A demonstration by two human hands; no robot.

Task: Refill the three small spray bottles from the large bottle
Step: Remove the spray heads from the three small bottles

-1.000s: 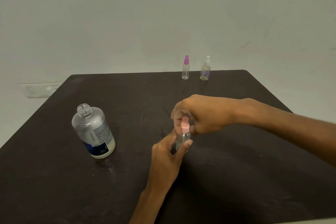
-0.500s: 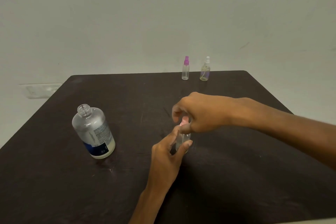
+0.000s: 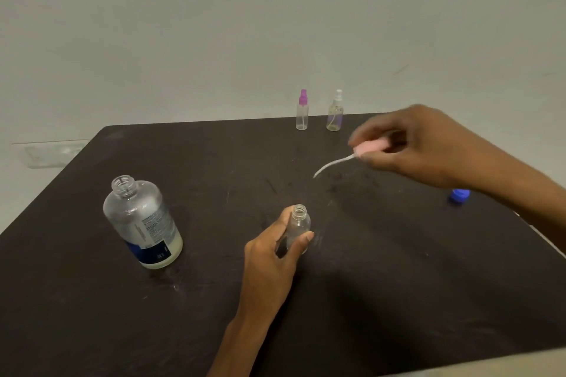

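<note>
My left hand (image 3: pixel 272 257) grips a small clear spray bottle (image 3: pixel 299 223) that stands upright on the dark table (image 3: pixel 367 285), its neck uncovered. My right hand (image 3: pixel 425 144) hovers above the table's right side and pinches the pink spray top (image 3: pixel 372 147), whose thin white tube (image 3: pixel 332 165) trails down to the left. The large clear bottle (image 3: pixel 142 222) with a blue-and-white label stands uncapped at the left. Two more small spray bottles stand at the far edge: one with a purple top (image 3: pixel 302 112), one with a white top (image 3: pixel 335 112).
A blue cap (image 3: pixel 458 195) lies on the table at the right, under my right forearm. A pale wall runs behind the table. The table's far edge passes just behind the two small bottles.
My right hand has lifted the pink spray top off the small bottle and carried it up and to the right. The left hand still holds the bottle in place.
</note>
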